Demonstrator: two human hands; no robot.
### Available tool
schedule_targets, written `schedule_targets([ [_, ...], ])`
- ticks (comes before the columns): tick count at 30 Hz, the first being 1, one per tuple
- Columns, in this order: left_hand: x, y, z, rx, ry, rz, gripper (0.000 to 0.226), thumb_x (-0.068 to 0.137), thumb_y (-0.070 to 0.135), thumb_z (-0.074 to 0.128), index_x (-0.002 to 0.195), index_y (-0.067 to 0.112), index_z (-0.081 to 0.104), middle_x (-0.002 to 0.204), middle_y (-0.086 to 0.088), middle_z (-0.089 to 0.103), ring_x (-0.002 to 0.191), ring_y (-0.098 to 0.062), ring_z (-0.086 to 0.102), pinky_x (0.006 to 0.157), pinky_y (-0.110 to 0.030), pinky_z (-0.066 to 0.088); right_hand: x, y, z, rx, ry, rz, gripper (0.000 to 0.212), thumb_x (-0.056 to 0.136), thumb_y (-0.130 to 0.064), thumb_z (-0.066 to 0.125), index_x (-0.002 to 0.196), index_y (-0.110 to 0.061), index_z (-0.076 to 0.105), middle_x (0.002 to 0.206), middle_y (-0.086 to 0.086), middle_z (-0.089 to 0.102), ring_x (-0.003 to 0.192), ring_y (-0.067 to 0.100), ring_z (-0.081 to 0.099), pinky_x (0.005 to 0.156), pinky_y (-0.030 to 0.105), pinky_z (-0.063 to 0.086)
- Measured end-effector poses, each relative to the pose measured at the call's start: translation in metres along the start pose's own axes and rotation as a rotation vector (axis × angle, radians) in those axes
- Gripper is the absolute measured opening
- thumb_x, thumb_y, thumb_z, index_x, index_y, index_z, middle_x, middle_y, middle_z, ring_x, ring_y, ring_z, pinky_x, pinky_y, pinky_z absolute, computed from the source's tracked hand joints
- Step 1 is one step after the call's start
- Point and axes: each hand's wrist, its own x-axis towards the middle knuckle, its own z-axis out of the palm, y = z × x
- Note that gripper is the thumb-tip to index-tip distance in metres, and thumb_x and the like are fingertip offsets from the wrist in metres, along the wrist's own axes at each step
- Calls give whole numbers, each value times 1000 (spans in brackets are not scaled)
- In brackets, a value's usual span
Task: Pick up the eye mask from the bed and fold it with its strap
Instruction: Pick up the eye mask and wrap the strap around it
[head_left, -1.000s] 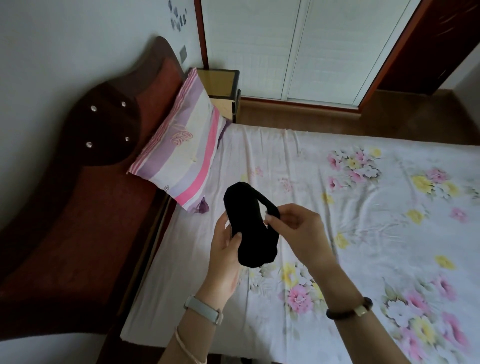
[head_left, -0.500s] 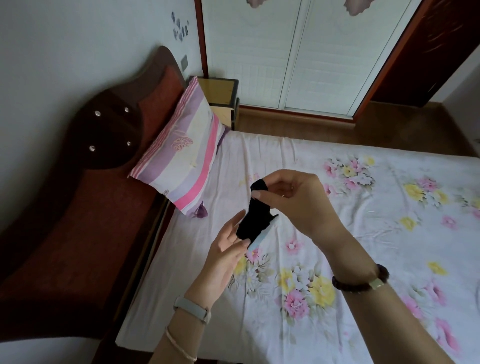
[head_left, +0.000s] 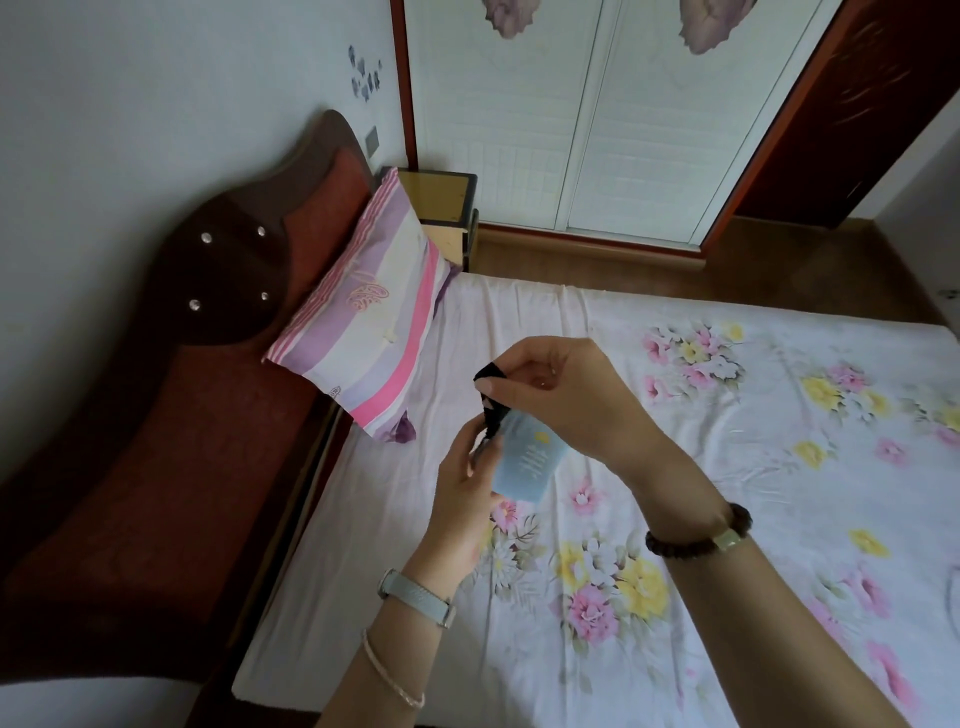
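nearby, striped pillow (head_left: 363, 332) (against headboard (head_left: 218, 270)), eye mask (head_left: 524, 457) held above floral sheet (head_left: 727, 467)

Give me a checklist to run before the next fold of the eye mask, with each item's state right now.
1. Folded eye mask with black and light blue sides off the floral bed sheet: ok.
2. Left hand grips the mask's lower part: ok.
3. Right hand pinches the black strap at the top: ok.
4. Strap wrapped fully around the mask: cannot tell, hands hide it.
5. Striped pink and purple pillow apart from the hands: ok.
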Motion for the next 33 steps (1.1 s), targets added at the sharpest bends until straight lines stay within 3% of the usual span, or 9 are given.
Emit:
schedule_targets([
  [2, -1, 5, -4, -125, 45, -7, 33, 89, 25, 57, 121, 24, 65, 116, -12, 69, 100, -20, 71, 80, -46, 60, -13, 8, -1, 9, 37, 33, 5, 82, -21, 79, 78, -24, 76, 77, -5, 79, 72, 6, 74, 68, 12, 53],
  [8, -6, 14, -13, -317, 85, -35, 30, 101, 11, 45, 129, 12, 58, 130, -22, 60, 119, -41, 61, 80, -47, 62, -49, 52, 8, -69, 277, 317, 24, 78, -46, 76, 70, -24, 72, 86, -10, 75, 78, -11, 65, 63, -2, 41],
  [11, -11, 16, -8, -363, 95, -65, 27, 102, 10, 45, 124, 12, 61, 129, -24, 60, 116, -42, 61, 79, -46, 62, -57, 67, 13, -16, 334, 416, 25, 78, -48, 76, 71, -24, 73, 89, -6, 75, 74, -9, 66, 62, 3, 45],
  [15, -18, 17, -4, -395, 70, -72, 30, 102, 9, 43, 128, 8, 58, 126, -22, 62, 113, -39, 63, 79, -44, 62, -60, 79, 20, 139, 408, 466, 20, 81, -35, 78, 81, -15, 72, 83, -3, 77, 83, 14, 74, 83, 35, 61],
  [18, -22, 16, -4, -354, 85, -74, 32, 102, 9, 42, 131, 6, 56, 129, -25, 61, 115, -41, 61, 83, -45, 60, -61, 81, 21, 390, 420, 471, 23, 81, -22, 80, 93, -7, 67, 87, 8, 79, 86, 27, 76, 73, 27, 61],
  [21, -24, 16, -6, -234, 108, -88, 27, 102, 13, 46, 122, 10, 64, 125, -24, 67, 112, -37, 65, 92, -49, 55, -65, 80, 22, 518, 389, 477, 26, 83, -18, 78, 106, -8, 68, 91, 11, 81, 87, 26, 78, 70, 21, 60],
  [26, -24, 17, -17, -131, 121, -122, 25, 99, 10, 52, 98, 17, 76, 105, -17, 73, 102, -34, 69, 90, -51, 55, -68, 82, 24, 577, 383, 372, 19, 82, -6, 76, 101, -8, 74, 89, 14, 80, 82, 22, 78, 70, 23, 60],
  [29, -22, 19, -27, -94, 41, -125, 20, 95, 9, 61, 113, 10, 70, 115, -23, 69, 108, -38, 67, 89, -51, 58, -67, 84, 26, 565, 423, 357, 17, 84, -5, 75, 99, -12, 75, 86, 11, 81, 78, 18, 78, 67, 21, 59],
  [33, -19, 23, -39, -216, -158, -221, 59, 76, 19, 72, 132, 8, 58, 124, -17, 67, 113, -32, 67, 85, -41, 60, -68, 88, 24, 524, 453, 348, 18, 85, -6, 74, 101, -13, 75, 84, 9, 81, 75, 17, 78, 67, 20, 59],
])
